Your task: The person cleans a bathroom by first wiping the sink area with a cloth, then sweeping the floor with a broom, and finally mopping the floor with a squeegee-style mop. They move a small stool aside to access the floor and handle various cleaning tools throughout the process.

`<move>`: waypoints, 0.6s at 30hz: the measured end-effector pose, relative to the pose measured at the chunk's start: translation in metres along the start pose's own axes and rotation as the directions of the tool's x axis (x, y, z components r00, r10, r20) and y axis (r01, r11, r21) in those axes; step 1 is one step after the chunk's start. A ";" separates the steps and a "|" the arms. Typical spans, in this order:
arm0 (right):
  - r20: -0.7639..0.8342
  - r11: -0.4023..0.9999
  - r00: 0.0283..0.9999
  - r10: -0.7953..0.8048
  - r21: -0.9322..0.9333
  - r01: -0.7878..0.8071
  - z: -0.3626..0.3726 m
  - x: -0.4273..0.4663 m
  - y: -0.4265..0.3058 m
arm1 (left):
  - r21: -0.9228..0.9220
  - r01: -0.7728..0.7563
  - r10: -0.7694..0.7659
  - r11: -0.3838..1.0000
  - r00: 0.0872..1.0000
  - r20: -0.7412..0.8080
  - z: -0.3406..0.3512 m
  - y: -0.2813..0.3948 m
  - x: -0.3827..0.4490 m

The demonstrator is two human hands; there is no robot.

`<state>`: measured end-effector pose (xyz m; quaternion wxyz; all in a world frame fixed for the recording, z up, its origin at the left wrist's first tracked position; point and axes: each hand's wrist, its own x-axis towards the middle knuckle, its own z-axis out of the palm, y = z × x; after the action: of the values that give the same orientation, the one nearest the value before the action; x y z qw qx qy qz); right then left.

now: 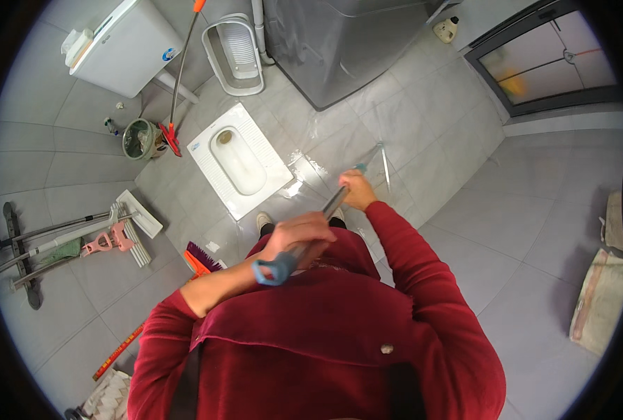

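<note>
My left hand [300,236] is closed round the upper end of a long metal pole, just ahead of its blue handle end [276,269]. Further down the same pole, my right hand [357,189] grips it near a blue joint. The pole leads to a narrow floor squeegee [385,167], whose blade rests on the wet grey floor tiles [338,139] to the right of the squat toilet. The white ceramic squat toilet [240,160] lies ahead of my feet, slightly left. My left hand is a little blurred.
A lidless waste bin [137,139] and a red-headed squeegee [171,139] stand by the left wall. Mops [133,231] hang lower left, above a purple-bristled broom [204,257]. A grey washbasin [243,58] and a large grey appliance [343,47] stand ahead. A bottle [445,30] is near the door [542,58].
</note>
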<state>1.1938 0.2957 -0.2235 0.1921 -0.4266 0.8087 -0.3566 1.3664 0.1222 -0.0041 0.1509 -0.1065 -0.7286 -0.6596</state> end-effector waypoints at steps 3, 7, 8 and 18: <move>0.039 0.998 0.999 -0.036 0.052 0.034 0.047 0.016 -0.054 | 0.046 0.088 -0.086 0.995 0.995 -0.041 -0.050 0.025 -0.045; 0.105 0.993 0.992 -0.071 0.103 0.061 0.105 0.030 -0.115 | 0.090 0.158 -0.148 0.983 0.984 -0.104 -0.106 0.056 -0.095; 0.152 0.992 0.986 -0.068 0.111 0.051 0.116 0.032 -0.128 | 0.079 0.182 -0.174 0.980 0.979 -0.108 -0.118 0.064 -0.106; 0.332 0.978 0.930 -0.157 0.181 0.100 0.191 0.069 -0.238 | 0.079 0.323 -0.279 0.943 0.898 -0.339 -0.183 0.132 -0.175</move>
<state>1.4044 0.0693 -0.1766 0.3406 -0.5178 0.7013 -0.3521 1.5908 -0.0381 0.0711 0.1709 0.1273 -0.7439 -0.6335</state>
